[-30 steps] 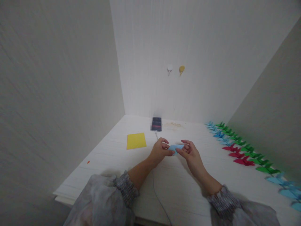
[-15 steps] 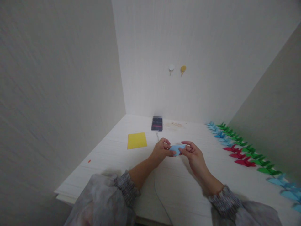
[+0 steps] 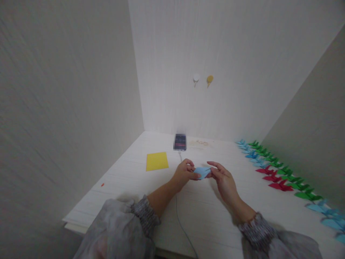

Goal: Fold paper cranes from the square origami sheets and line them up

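Note:
A small folded piece of light blue paper is held between both hands, just above the white table. My left hand pinches its left end with thumb and fingers closed on it. My right hand grips the right end, fingers curled over the paper. Both hands are near the middle of the table, in front of a phone.
A yellow square of paper lies flat to the left of the hands. A cable runs from the phone to the table's front edge. Several folded paper cranes in blue, green and red line the right side. Two wall hooks are above.
The hands have shifted only slightly; the right fingers have moved along the blue paper. Everything else stays where it was.

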Action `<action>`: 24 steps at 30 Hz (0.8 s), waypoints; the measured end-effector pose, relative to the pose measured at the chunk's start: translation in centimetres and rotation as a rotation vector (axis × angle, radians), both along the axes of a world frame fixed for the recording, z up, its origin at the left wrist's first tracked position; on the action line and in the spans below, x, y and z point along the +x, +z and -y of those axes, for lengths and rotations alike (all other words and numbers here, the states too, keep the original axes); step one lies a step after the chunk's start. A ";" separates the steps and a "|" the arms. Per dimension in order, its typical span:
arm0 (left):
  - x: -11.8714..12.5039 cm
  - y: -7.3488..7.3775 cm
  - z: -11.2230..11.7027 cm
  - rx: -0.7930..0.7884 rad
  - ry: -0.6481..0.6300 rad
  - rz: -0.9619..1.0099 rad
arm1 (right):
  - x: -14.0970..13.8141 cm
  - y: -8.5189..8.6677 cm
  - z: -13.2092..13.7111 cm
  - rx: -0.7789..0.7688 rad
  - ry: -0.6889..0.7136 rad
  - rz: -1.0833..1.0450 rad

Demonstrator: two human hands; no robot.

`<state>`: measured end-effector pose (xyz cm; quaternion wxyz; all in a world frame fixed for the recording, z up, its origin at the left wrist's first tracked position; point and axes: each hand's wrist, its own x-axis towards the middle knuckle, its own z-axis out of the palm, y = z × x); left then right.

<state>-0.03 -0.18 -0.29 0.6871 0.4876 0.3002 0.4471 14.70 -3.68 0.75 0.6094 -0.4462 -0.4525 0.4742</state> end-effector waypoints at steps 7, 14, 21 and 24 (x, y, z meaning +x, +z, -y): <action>0.0 0.0 0.1 0.001 0.000 -0.018 | -0.5 0.1 -0.1 0.002 -0.020 0.089; 0.1 0.0 0.2 -0.010 -0.036 -0.014 | -0.4 -0.1 -0.1 -0.010 0.030 0.125; 0.0 -0.1 0.0 0.003 -0.033 -0.028 | -0.5 0.1 0.1 -0.013 0.024 0.133; 0.0 -0.1 0.0 -0.012 -0.071 -0.046 | -0.5 0.2 0.1 -0.018 0.062 0.175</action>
